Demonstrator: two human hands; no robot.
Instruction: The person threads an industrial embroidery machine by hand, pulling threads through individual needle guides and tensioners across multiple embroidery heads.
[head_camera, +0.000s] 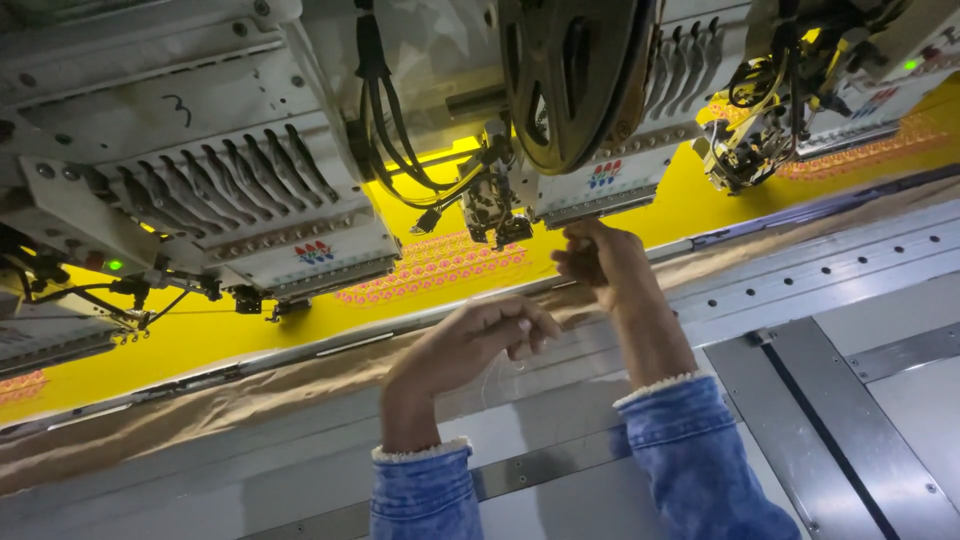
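My left hand (478, 342) hovers over the grey machine bed (860, 300), fingers curled and pinched on a thin pale thread (497, 368) that hangs below it. My right hand (600, 255) is raised higher, fingers closed just under the needle bar of the middle embroidery head (590, 175); whether it pinches the same thread I cannot tell. Both arms wear blue denim sleeves with white frayed cuffs. Yellow fabric (200, 335) stretches under the heads, with a pink and orange embroidered motif (435, 265) near my hands.
Another embroidery head (250, 210) hangs at the left, and a third (790, 100) at the right, with black cables and a dark wheel (570, 70) overhead. Brown backing (150, 420) edges the fabric. Metal rails and plates cover the bed at the right.
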